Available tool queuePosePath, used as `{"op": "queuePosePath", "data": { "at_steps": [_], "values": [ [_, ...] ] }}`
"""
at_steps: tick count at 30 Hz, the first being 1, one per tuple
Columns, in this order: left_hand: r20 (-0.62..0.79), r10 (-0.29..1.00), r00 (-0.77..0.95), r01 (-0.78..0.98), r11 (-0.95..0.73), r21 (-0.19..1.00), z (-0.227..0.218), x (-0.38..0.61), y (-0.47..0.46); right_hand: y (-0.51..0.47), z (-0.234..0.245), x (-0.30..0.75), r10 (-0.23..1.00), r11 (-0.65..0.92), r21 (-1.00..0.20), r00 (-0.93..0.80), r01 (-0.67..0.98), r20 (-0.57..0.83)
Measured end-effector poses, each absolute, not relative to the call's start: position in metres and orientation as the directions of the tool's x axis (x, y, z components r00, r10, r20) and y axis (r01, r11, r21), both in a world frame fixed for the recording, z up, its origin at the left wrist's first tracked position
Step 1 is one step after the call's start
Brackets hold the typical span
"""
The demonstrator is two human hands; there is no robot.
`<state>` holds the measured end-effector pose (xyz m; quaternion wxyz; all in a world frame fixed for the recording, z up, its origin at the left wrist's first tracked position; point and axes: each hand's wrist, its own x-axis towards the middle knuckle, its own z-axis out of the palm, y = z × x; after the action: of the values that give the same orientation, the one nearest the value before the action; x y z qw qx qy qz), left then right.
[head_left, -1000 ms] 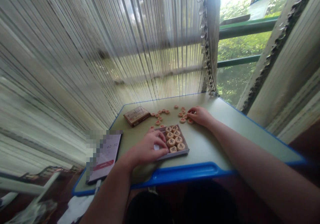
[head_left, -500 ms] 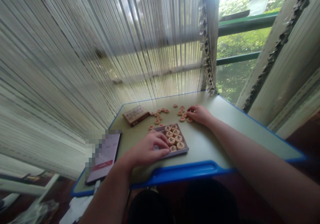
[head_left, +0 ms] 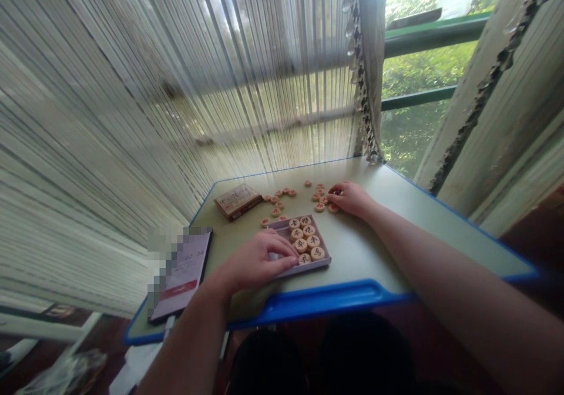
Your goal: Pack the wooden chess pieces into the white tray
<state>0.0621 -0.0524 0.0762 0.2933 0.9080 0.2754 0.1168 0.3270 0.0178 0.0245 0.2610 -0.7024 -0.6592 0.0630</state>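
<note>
A shallow grey box tray (head_left: 325, 261) near the table's front edge holds several round wooden chess pieces (head_left: 305, 237) laid flat. My left hand (head_left: 255, 260) rests on the tray's left half, fingers curled down into it; what is under them is hidden. My right hand (head_left: 350, 198) lies further back, fingers bent over a cluster of loose wooden pieces (head_left: 320, 207) on the green table (head_left: 396, 230), pinching at one.
A brown box lid (head_left: 237, 200) lies at the back left, with more loose pieces (head_left: 277, 198) beside it. A phone (head_left: 180, 274) lies at the table's left front corner. A striped curtain (head_left: 176, 101) hangs close behind, and a window with green bars (head_left: 423, 42) is at the right.
Both hands stay nearly where they were. The view has drifted slightly, so everything sits a little lower-left and higher in frame.
</note>
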Motion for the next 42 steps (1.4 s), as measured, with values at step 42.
{"op": "queuePosePath", "data": {
  "at_steps": [42],
  "values": [
    [0.051, 0.725, 0.687, 0.546, -0.561, 0.622, 0.0737, 0.0624, -0.0502, 0.0205, 0.0223, 0.3292, 0.957, 0.024, -0.430, 0.104, 0.902, 0.272]
  ]
}}
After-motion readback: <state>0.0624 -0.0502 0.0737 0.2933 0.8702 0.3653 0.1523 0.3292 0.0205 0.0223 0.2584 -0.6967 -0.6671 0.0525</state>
